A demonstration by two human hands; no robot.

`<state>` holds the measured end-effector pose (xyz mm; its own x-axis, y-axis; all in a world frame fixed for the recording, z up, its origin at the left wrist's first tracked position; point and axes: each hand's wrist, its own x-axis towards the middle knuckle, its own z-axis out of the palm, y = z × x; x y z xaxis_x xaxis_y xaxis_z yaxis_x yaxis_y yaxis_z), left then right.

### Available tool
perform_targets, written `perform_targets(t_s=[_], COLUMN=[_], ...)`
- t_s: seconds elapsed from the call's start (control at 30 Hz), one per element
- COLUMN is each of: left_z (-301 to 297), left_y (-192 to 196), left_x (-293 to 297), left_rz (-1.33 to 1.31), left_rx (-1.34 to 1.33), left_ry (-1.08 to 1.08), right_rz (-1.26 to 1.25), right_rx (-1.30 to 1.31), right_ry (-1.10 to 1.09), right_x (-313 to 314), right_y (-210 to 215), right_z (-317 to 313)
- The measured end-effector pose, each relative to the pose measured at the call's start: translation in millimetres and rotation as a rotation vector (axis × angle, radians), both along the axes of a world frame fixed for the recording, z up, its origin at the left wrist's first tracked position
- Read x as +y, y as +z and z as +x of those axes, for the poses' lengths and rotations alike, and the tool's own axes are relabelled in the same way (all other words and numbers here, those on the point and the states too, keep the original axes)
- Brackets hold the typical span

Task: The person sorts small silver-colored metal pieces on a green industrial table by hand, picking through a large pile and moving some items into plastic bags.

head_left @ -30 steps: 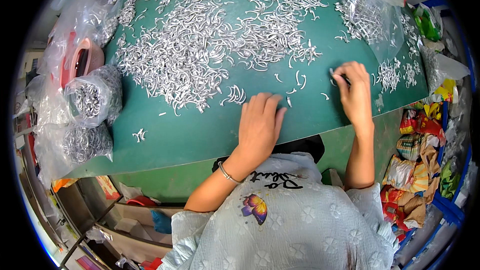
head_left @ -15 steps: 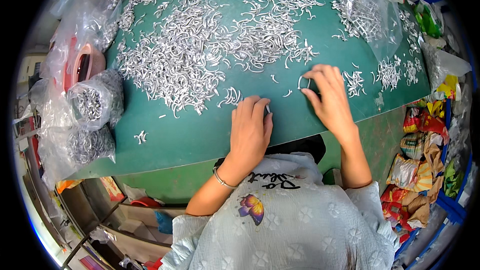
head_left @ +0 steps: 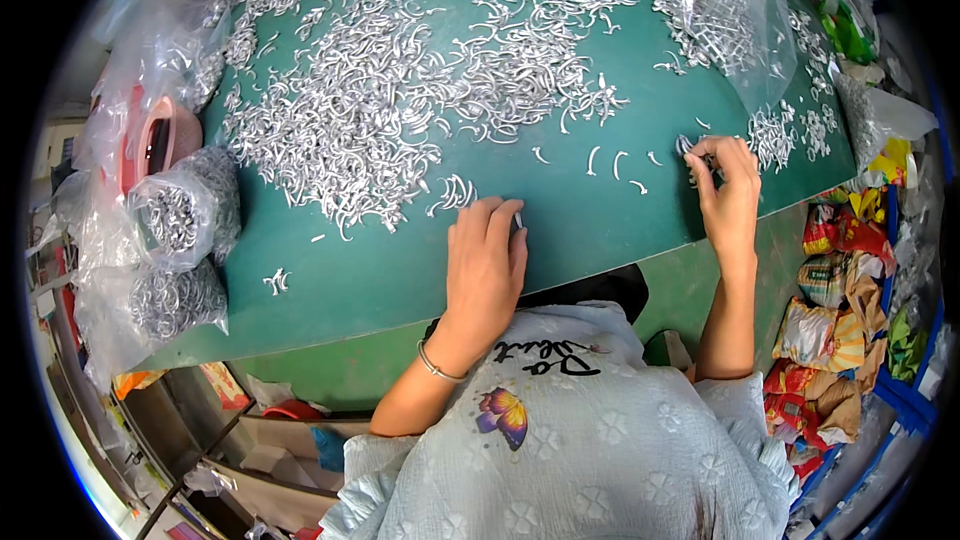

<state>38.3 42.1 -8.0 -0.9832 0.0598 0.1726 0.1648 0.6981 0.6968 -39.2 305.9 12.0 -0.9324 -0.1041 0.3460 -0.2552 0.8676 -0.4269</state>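
Observation:
My left hand (head_left: 485, 258) rests over the green table (head_left: 380, 285), its fingers pinched on a small curved silver metal piece (head_left: 519, 219) that juts past the fingertips. Just beyond it lies a little group of the same curved pieces (head_left: 456, 192). Farther right, my right hand (head_left: 730, 185) pinches a curved silver piece (head_left: 684, 145) between thumb and fingertips, above a small cluster that the hand mostly covers. Between the hands several loose pieces (head_left: 620, 162) lie apart on the tabletop.
A wide heap of curved silver pieces (head_left: 350, 100) spreads over the far left and middle. Clear bags of metal parts (head_left: 178, 300) line the left edge beside a pink container (head_left: 172, 135). Another parts bag (head_left: 715, 25) lies far right. Coloured packets (head_left: 815, 340) fill a rack on the right.
My right hand has moved right, to the small cluster. Two curved pieces now lie on the table where it was. My left hand has barely shifted and still holds its piece.

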Motion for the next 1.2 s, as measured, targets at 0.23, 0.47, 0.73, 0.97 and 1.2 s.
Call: perform_targets(t_s=[0.23, 0.47, 0.73, 0.97, 1.2], left_z=[-3, 2, -8, -1, -4], left_y=[-5, -6, -5, -8, -3], left_x=[4, 1, 22, 12, 31], left_rz=[0.135, 0.131, 0.037, 0.086, 0.019], left_rx=[-0.002, -0.035, 0.007, 0.095, 0.032], left_ry=[-0.027, -0.058, -0.121, -0.056, -0.154], right_rz=[-0.273, -0.455, -0.03, -0.155, -0.124], right_rx=[-0.155, -0.21, -0.048, -0.183, -0.062], right_ry=[0.353, 0.394, 0.457, 0.491, 0.008], right_x=[-57, -79, -97, -91, -32], right_y=[-7, -12, -21, -9, -12], right_z=[21, 14, -9, 45, 36])
